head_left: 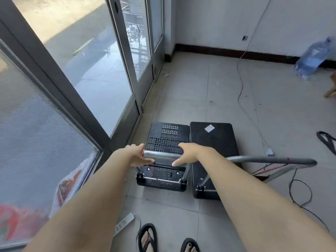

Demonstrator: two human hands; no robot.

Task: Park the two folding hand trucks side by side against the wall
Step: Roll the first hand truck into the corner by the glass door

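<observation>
Two black folding hand trucks stand side by side on the tiled floor, beside the glass door. The left truck (166, 137) has a perforated deck and an upright silver handle bar (161, 155). My left hand (135, 154) grips the bar's left end, and my right hand (189, 153) grips its right end. The right truck (216, 140) has a solid deck with a white label. Its grey handle (272, 159) sticks out to the right, with nothing touching it.
A glass sliding door (101, 73) and its frame run along the left. Loose cables (241, 84) trail over the floor at right. A white power strip (123, 222) lies near my feet. A water jug (314, 57) leans at the far wall.
</observation>
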